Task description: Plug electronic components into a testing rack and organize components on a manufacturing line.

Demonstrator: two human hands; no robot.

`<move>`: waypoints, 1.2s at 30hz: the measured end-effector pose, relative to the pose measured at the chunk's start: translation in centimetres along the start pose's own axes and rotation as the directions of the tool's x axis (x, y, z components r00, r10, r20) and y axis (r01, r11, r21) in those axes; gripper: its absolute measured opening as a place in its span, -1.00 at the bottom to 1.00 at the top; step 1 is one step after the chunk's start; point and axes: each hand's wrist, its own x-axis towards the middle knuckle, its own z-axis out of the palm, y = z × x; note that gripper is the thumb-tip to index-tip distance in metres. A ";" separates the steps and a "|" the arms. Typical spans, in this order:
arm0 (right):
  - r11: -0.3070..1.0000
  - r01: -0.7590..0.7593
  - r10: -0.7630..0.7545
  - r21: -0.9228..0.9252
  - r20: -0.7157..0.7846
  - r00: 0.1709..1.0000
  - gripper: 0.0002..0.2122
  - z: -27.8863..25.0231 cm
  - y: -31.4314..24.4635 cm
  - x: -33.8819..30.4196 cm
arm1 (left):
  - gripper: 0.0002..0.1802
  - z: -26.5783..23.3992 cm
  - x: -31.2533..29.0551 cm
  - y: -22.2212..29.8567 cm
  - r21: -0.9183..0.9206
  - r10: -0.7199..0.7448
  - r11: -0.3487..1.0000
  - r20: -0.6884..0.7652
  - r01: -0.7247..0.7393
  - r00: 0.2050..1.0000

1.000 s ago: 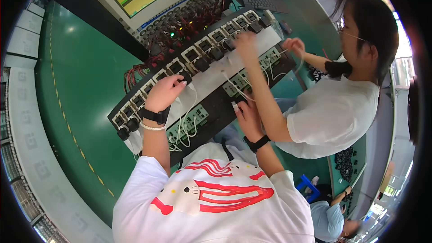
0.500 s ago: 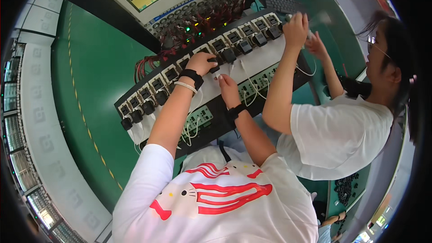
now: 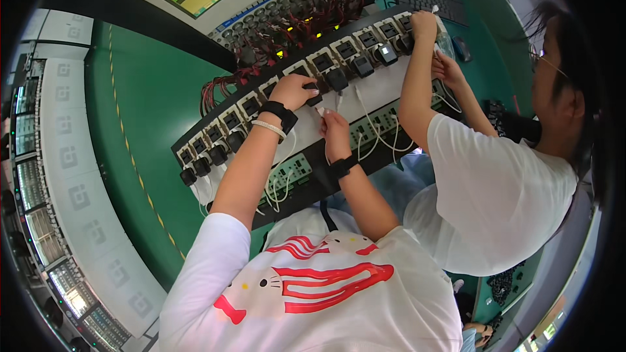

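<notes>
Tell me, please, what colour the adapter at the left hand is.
The adapter at the left hand is black, seen best in the head view.

The left hand (image 3: 297,93) reaches farther forward, curled — the right hand (image 3: 335,132), just beside it, pinches.
</notes>
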 end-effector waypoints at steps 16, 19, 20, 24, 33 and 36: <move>0.963 0.233 -0.260 -0.134 -0.251 0.932 -0.78 2.0 0.3 -0.9 | -0.59 0.0 0.1 -0.5 -0.016 0.010 1.000 0.016 -0.010 1.000; 0.963 0.243 -0.266 -0.116 -0.254 0.930 -0.78 1.8 0.5 -0.4 | -0.58 0.1 0.0 -0.2 -0.001 -0.002 1.000 0.013 0.002 1.000; 0.965 0.242 -0.261 -0.105 -0.249 0.933 -0.78 1.8 0.6 -0.2 | -0.58 0.1 0.0 -0.2 0.000 -0.004 1.000 0.016 0.004 1.000; 0.974 0.224 -0.220 -0.014 -0.257 0.941 -0.78 2.6 0.1 -0.1 | -0.57 -0.1 0.0 -0.5 -0.017 -0.003 1.000 0.020 0.003 1.000; 0.977 0.166 -0.182 -0.136 -0.111 0.977 -0.85 2.1 -2.9 -0.3 | -0.58 -1.1 0.0 0.3 0.068 0.005 0.998 0.071 -0.010 0.997; 0.450 0.279 -0.557 -0.848 -0.023 0.831 -0.79 0.7 -5.3 -1.6 | -0.58 -1.1 0.1 0.6 0.120 0.003 0.993 0.089 -0.013 0.996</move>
